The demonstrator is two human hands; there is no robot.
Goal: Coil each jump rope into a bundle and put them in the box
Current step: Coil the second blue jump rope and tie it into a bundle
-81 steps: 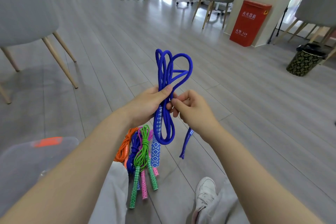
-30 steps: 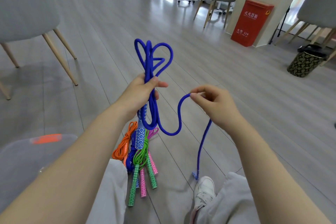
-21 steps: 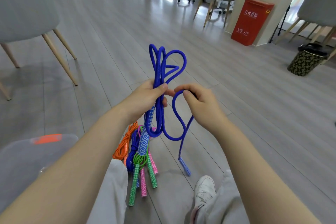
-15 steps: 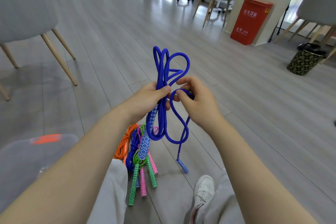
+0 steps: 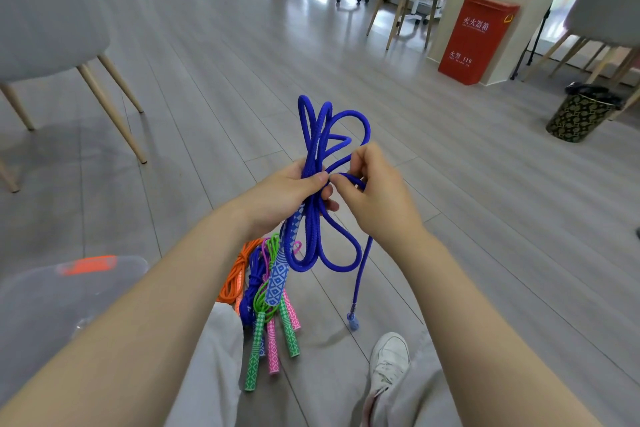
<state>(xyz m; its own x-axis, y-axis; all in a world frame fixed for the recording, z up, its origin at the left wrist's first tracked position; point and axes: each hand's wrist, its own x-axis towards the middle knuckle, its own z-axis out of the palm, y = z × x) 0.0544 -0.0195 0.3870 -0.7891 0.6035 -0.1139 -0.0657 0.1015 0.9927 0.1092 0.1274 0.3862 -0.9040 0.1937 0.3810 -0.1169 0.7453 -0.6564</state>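
Wrapping stage: we judge the blue jump rope [image 5: 313,218] is mid-coil, folded into loops but not yet tied off.
Left hand [image 5: 285,196]: fingers and thumb curled round the gathered strands at frame centre, grasping the bundle at its waist.
Right hand [image 5: 377,201]: thumb and fingers pinching the free strand just right of the left thumb, apparently leading it round the bundle.
Rope location: held in the air at frame centre, above the floor and our knees.
Long axis: near vertical in the frame; one set of loops stands up above the hands, another hangs below.
Handles: one patterned blue handle [image 5: 277,282] hangs down from the left hand, pointing to the lower left; the other handle [image 5: 353,322] dangles on a loose tail at lower centre, close to the floor.
Done so far: we cannot see any rope inside the clear box [image 5: 52,305] at lower left; its contents are not readable.
Left to do: finish and secure this bundle, box it, then handle the pile of ropes [image 5: 266,305] on the floor (orange, blue, green, pink), which look at least partly bundled.
Progress estimate: early to middle, in our judgement.
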